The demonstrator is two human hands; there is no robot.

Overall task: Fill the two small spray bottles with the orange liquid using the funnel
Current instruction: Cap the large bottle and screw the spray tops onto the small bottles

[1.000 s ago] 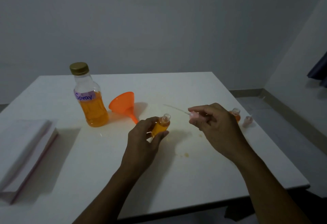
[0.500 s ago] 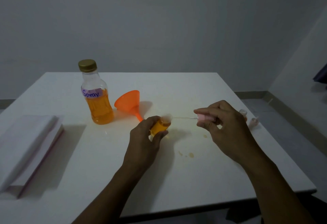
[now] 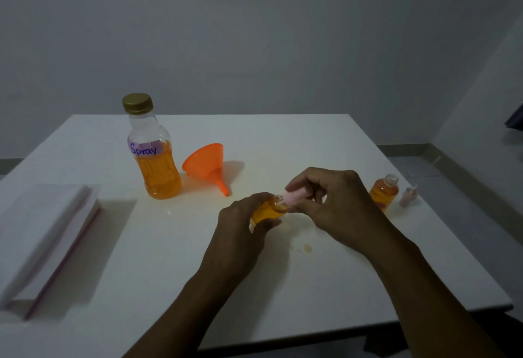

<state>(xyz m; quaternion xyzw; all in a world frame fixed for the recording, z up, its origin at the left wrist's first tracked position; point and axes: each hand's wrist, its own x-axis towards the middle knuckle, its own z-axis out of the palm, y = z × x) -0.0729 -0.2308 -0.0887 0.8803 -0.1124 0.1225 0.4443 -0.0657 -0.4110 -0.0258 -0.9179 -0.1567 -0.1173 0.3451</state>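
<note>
My left hand (image 3: 240,221) grips a small spray bottle (image 3: 267,211) full of orange liquid, tilted with its neck to the right. My right hand (image 3: 331,202) pinches the pink spray head (image 3: 295,197) right at that neck. A second small bottle (image 3: 384,191) with orange liquid stands open near the table's right edge, its pink spray head (image 3: 408,195) lying beside it. The orange funnel (image 3: 208,163) lies on its side behind my hands. The large capped bottle (image 3: 151,153) labelled "Spray" stands left of the funnel.
A white stack of paper or a book (image 3: 42,233) lies at the left of the white table (image 3: 198,287). Small orange drops (image 3: 307,248) mark the table in front of my hands. The table's right edge drops to the floor.
My right hand has brought the pink spray head leftward, sliding its thin tube into the small bottle, until the head meets the neck. The left hand kept holding the bottle.
</note>
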